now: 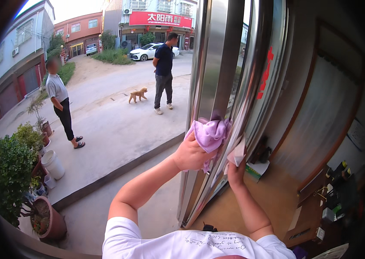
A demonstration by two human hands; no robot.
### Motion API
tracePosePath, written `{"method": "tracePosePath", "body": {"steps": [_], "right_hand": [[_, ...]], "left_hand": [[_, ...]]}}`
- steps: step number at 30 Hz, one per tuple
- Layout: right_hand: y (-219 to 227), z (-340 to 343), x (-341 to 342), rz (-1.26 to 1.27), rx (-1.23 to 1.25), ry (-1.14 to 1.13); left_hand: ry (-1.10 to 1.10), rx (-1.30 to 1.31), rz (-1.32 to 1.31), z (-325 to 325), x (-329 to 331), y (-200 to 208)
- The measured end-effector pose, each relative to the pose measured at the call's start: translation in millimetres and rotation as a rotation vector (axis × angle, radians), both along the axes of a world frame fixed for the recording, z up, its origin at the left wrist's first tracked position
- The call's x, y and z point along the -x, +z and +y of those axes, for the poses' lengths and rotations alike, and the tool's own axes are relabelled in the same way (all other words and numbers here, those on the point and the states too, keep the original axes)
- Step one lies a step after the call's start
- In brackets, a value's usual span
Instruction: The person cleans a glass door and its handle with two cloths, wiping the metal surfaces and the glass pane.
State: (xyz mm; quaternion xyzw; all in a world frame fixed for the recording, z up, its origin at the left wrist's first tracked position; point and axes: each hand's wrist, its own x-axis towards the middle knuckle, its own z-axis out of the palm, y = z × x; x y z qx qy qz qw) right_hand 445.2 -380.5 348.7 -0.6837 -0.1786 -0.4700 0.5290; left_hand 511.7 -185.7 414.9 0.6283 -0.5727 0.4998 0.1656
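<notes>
My left hand [188, 156] is closed on a bunched purple cloth [209, 133], which lies against the shiny metal door frame [217, 73] on its outer side. On the inner side of the same frame, my right hand [236, 173] grips a pale pinkish cloth [237, 152] near the edge of the glass. Part of the right hand's fingers is hidden behind that cloth. Red stickers [266, 71] show on the glass above the right hand.
Outside, beyond a raised step edge [117, 172], stand two people [164, 60] [61, 93] and a small tan dog [138, 94]. Potted plants [52, 218] and a white bucket [53, 164] line the left. Indoors at right is a wooden desk [309, 216] with small items.
</notes>
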Motion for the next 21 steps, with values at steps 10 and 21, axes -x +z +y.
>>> {"method": "tracePosePath", "body": {"steps": [10,21], "right_hand": [[-35,-4,-5,0.145,-0.087,-0.077],[-50,9,18,0.392,-0.279,0.015]], "left_hand": [[-0.104,0.259,0.086,-14,-14,131],[-0.207,0.578,-0.135,-37,-20,301]]}}
